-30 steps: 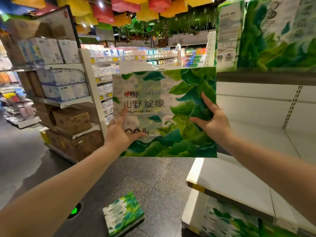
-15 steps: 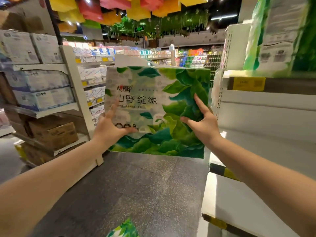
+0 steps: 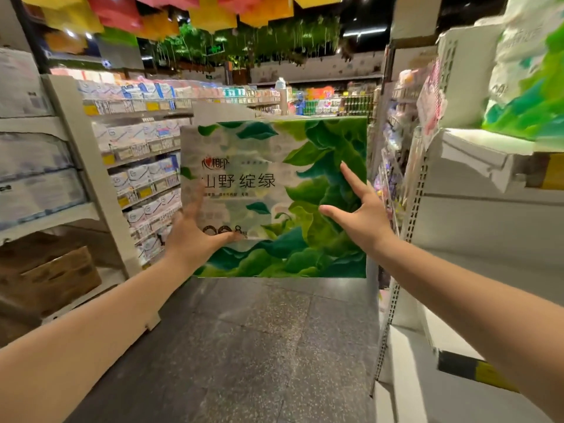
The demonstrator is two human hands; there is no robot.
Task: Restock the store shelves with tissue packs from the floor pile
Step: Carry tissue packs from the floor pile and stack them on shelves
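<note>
A large tissue pack (image 3: 274, 166) with green leaf print and dark lettering hangs upright in front of me at chest height. My left hand (image 3: 195, 236) grips its lower left side, thumb across the front. My right hand (image 3: 360, 212) presses flat on its right half, fingers spread. Both arms are stretched out. To the right stands the white shelf unit (image 3: 476, 221), with another green tissue pack (image 3: 531, 83) on its upper board.
The dark speckled floor (image 3: 259, 346) of the aisle runs ahead. On the left a white rack (image 3: 82, 166) holds blue-white packs and brown cartons (image 3: 52, 276). More stocked shelves (image 3: 146, 154) stand behind the pack. Coloured panels hang overhead.
My view has swung to the left and up: the right shelf has slid toward the frame's edge and the pack on the floor has left view. Both hands keep their hold.
</note>
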